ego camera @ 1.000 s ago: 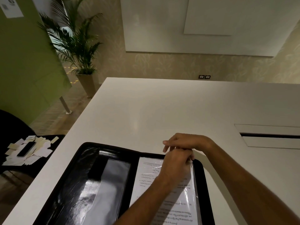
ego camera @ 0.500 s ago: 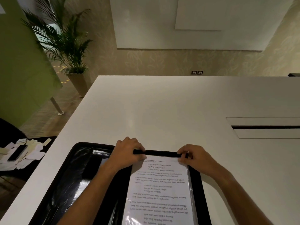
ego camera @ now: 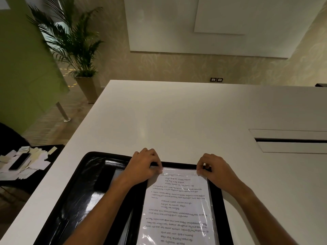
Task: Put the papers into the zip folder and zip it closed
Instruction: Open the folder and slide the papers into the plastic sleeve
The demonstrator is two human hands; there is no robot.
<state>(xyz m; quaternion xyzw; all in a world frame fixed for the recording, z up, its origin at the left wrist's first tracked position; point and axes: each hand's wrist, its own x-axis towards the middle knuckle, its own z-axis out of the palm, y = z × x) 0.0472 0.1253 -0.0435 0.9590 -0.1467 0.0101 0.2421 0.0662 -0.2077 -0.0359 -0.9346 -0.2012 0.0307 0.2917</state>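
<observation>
Head: zip folder [ego camera: 79, 191] on white table [ego camera: 177, 121]; potted palm [ego camera: 70, 41] beyond.

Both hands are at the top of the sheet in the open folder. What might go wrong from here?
1. The papers sit close to the right rim of the zip folder; an edge could stray and catch in the zip.
2. The clear plastic is wrinkled low down; tugging with the left hand and right hand at the top corners may crease it more.
</observation>
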